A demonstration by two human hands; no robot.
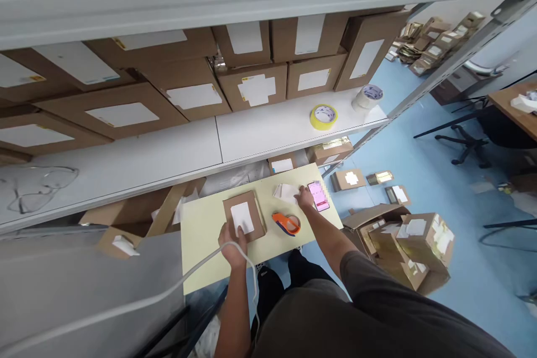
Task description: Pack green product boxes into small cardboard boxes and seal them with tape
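Observation:
A small brown cardboard box (243, 213) with a white label lies on a pale yellow table (201, 224). My left hand (233, 246) grips its near edge, fingers wrapped round it. My right hand (304, 197) reaches to the table's far right and rests on a stack of white labels (286, 192), fingers bent, just beside a phone (319, 196) with a pink screen. An orange tape dispenser (287, 223) lies between my two hands. A white cable crosses my left wrist.
A grey shelf (168, 151) above the table carries rows of labelled brown boxes (251, 89), a yellow tape roll (323, 116) and a white roll (367, 97). Open cartons (419, 246) and flat boxes litter the blue floor at right. Office chairs (470, 140) stand far right.

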